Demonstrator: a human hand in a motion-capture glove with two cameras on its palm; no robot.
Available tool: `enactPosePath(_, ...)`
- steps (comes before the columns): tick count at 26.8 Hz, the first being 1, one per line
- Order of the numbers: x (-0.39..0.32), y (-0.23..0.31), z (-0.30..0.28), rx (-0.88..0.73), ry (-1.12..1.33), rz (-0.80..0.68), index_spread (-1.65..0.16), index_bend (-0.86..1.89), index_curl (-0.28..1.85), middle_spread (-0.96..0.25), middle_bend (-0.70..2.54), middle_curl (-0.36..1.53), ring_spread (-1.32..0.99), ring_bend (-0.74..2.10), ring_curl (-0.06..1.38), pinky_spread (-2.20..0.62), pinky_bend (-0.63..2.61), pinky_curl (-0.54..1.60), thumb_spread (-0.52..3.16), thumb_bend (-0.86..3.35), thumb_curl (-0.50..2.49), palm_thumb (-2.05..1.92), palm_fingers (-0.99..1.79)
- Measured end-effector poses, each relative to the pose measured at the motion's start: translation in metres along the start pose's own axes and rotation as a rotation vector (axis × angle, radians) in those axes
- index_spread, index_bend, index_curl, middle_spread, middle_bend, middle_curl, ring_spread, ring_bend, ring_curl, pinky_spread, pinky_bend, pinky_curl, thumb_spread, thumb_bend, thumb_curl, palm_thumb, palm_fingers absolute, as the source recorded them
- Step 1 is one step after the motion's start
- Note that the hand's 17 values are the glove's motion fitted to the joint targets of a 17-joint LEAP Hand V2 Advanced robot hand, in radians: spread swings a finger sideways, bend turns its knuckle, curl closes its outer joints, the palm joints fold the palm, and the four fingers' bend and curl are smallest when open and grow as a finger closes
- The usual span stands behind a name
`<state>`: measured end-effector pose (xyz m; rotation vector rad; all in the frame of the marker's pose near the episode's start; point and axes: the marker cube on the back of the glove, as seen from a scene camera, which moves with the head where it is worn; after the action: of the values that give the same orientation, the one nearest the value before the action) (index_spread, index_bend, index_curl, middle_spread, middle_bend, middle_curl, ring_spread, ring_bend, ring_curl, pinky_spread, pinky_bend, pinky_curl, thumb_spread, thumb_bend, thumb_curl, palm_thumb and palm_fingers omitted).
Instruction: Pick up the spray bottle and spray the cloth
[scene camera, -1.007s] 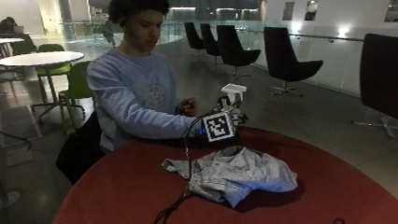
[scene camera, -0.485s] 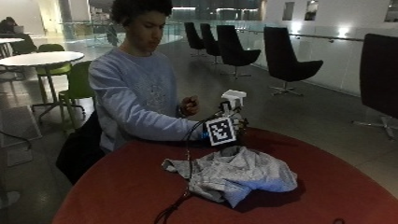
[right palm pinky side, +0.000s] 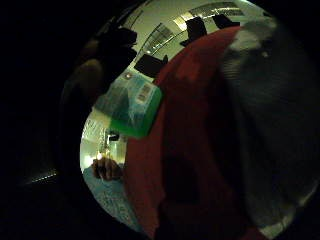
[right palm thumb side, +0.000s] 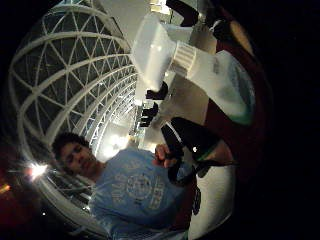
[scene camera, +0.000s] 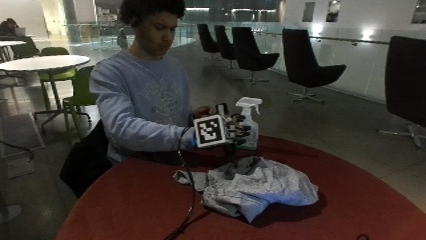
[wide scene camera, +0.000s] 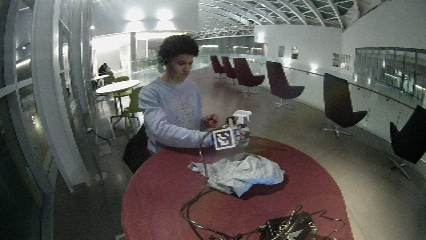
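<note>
Fingers (scene camera: 241, 131) of our gloved right hand (scene camera: 233, 132) wrap the upright spray bottle (scene camera: 249, 122) | cloth (scene camera: 249, 185) lies below on the counter (scene camera: 133, 200), toward us | nozzle needs tipping down.

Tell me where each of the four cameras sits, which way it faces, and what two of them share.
Outside view: across the red table, facing the seated person; gloved right hand at the spray bottle, grey cloth in front.
Wide outside view: same side, farther back; whole table, person, hall.
Thumb side palm view: on the palm, looking at the bottle's white nozzle and the person's torso.
Little finger side palm view: looks past the bottle's green base onto table and cloth.
Shared: all four show the spray bottle.
</note>
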<state>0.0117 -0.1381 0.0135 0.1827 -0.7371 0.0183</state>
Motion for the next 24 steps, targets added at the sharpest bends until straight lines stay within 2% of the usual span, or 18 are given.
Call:
enactPosePath(9, 0.011, 0.128, -0.105, 0.149, 0.381, 0.123, -0.34, 0.17, 0.35, -0.01, 0.23, 0.41, -0.02, 0.4, 0.34, 0.19, 0.16, 0.25, 1.07, -0.02, 0.34, 0.67, 0.69)
enactPosePath(14, 0.04, 0.192, -0.143, 0.155, 0.692, 0.249, -0.34, 0.17, 0.36, -0.02, 0.24, 0.41, -0.02, 0.39, 0.34, 0.19, 0.15, 0.24, 1.08, -0.02, 0.34, 0.67, 0.71)
enactPosePath(17, 0.052, 0.211, -0.153, 0.159, 0.765, 0.285, -0.34, 0.17, 0.36, -0.02, 0.25, 0.41, -0.02, 0.38, 0.34, 0.19, 0.14, 0.24, 1.09, -0.02, 0.33, 0.67, 0.72)
enactPosePath(24, 0.069, 0.223, -0.15, 0.186, 0.761, 0.273, -0.34, 0.17, 0.36, -0.03, 0.27, 0.42, -0.02, 0.38, 0.34, 0.2, 0.14, 0.23, 1.1, -0.02, 0.33, 0.66, 0.75)
